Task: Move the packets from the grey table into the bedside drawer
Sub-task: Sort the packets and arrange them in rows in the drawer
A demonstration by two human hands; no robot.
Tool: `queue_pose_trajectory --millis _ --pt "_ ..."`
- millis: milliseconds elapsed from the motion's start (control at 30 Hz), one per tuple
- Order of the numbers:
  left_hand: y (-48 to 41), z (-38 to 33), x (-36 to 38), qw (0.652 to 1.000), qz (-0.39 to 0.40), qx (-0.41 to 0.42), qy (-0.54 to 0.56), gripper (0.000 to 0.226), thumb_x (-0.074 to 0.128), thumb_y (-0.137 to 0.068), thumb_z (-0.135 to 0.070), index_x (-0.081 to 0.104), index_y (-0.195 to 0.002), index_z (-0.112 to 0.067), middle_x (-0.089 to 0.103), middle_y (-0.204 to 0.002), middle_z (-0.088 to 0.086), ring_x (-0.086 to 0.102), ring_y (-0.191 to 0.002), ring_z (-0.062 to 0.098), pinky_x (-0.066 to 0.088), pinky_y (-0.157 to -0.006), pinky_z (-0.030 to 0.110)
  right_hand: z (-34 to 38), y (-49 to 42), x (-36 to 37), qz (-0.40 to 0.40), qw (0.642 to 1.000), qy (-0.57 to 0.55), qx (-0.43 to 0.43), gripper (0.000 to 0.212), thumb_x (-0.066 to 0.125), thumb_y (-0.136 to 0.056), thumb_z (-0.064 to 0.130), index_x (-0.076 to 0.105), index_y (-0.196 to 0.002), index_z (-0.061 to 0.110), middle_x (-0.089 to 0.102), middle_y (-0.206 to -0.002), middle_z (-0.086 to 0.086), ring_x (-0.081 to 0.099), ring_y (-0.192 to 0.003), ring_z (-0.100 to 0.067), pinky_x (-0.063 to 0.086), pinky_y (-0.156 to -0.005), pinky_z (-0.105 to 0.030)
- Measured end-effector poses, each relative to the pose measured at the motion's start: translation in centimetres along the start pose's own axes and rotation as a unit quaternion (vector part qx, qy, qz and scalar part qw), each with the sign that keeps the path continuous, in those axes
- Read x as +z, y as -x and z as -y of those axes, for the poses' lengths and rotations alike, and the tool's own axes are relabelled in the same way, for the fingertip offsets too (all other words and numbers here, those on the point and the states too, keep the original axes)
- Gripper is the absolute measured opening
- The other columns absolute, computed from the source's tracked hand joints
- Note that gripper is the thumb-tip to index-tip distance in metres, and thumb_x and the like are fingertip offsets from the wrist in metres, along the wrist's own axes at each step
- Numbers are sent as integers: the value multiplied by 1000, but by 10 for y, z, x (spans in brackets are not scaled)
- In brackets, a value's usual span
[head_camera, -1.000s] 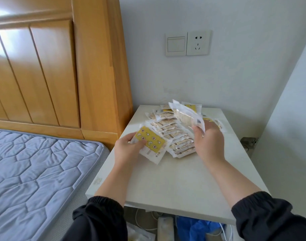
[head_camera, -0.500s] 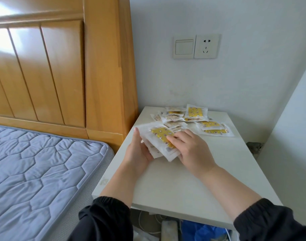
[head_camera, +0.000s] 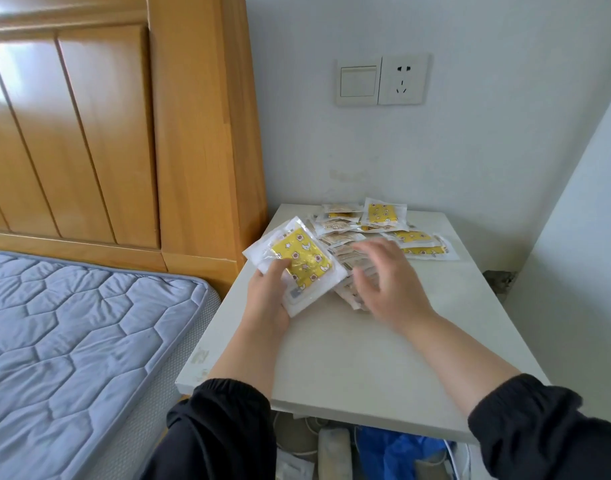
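My left hand [head_camera: 267,292] grips a small stack of white packets with yellow patterned fronts [head_camera: 302,259], lifted over the left side of the grey table [head_camera: 349,358]. Just to its right, my right hand [head_camera: 387,282] is blurred, fingers spread and relaxed over a pile of brownish packets [head_camera: 347,271] lying on the table. More packets [head_camera: 383,216] lie scattered along the table's far edge by the wall. No drawer is in view.
A wooden headboard [head_camera: 200,133] stands close on the table's left, with a blue quilted mattress [head_camera: 72,334] below it. A switch and socket [head_camera: 382,79] are on the wall behind. Under the table lie a blue bag [head_camera: 394,452] and cables. A white wall closes in the right side.
My left hand has lifted the yellow-fronted stack up and leftward. My right hand has left that stack and moved right, above the brownish packets.
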State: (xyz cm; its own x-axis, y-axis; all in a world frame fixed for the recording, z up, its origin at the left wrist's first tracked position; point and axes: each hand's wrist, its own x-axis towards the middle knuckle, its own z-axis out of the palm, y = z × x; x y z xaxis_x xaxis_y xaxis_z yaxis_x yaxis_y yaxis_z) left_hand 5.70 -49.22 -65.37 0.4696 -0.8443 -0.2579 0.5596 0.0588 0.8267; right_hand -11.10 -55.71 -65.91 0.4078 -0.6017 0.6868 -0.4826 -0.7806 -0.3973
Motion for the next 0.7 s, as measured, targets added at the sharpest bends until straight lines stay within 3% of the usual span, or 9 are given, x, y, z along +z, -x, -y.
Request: queue_pose_trajectory --millis 67,167,267,333,433,500,567,633,700 --pt "-2 -1 -2 999 18 -31 13 25 56 -92 -17 61 -116 -13 71 -106 12 69 -76 24 56 -67 34 -27 -7 -5 -53 993 47 97 38 50 -86 16 60 -119 2 58 -120 -12 47 -116 -24 31 -99 -22" --pt "-3 -2 -1 998 32 -53 14 24 57 -92 -17 58 -116 -14 71 -102 10 70 -72 23 56 -69 34 -67 -16 -9 28 957 181 227 42 47 -90 13 51 -131 4 45 -139 -16 36 -130 -34 29 -109 -39" --pt "-2 -4 1 997 38 -68 8 18 58 -92 -17 58 -110 -16 72 -96 7 71 -61 18 58 -53 27 -83 -24 -8 111 932 244 245 48 36 -96 23 36 -143 13 23 -155 -11 18 -143 -28 15 -115 -45" --pt "-2 -6 2 997 32 -71 9 26 59 -92 -18 56 -118 -16 71 -101 7 70 -57 15 55 -48 23 -85 -29 -7 157 924 248 245 47 28 -98 27 36 -143 17 25 -155 -7 17 -144 -23 12 -114 -49" --pt "-3 -6 1 997 32 -67 19 35 60 -92 -18 53 -126 -14 71 -101 8 71 -57 16 56 -48 23 -82 -28 -7 189 916 261 240 44 26 -98 30 50 -134 20 44 -143 -4 33 -136 -22 13 -114 -49" --pt "-4 -6 2 996 52 -67 21 30 59 -93 -19 54 -122 -15 73 -94 8 71 -59 17 56 -49 24 -77 -23 -10 169 928 264 201 39 31 -97 29 62 -118 17 59 -123 -5 46 -122 -26 24 -110 -45" --pt "-3 -6 3 994 78 -69 24 26 59 -93 -21 56 -118 -15 74 -92 7 72 -63 19 59 -54 27 -71 -19 -14 129 953 206 181 31 39 -93 23 67 -93 10 67 -94 -9 57 -97 -31 38 -86 -35" --pt "-2 -6 3 994 89 -63 18 31 62 -92 -20 58 -121 -11 73 -99 9 73 -68 20 60 -59 30 -66 -18 -19 68 972 124 187 25 46 -89 16 68 -82 6 66 -74 -12 58 -78 -33 39 -67 -32" --pt "-1 -6 3 994 94 -57 7 35 64 -90 -16 59 -124 -8 72 -104 12 73 -71 21 60 -59 31 -66 -19 -23 -1 980 108 170 20 54 -87 14 73 -91 9 69 -86 -10 57 -85 -28 42 -75 -32"
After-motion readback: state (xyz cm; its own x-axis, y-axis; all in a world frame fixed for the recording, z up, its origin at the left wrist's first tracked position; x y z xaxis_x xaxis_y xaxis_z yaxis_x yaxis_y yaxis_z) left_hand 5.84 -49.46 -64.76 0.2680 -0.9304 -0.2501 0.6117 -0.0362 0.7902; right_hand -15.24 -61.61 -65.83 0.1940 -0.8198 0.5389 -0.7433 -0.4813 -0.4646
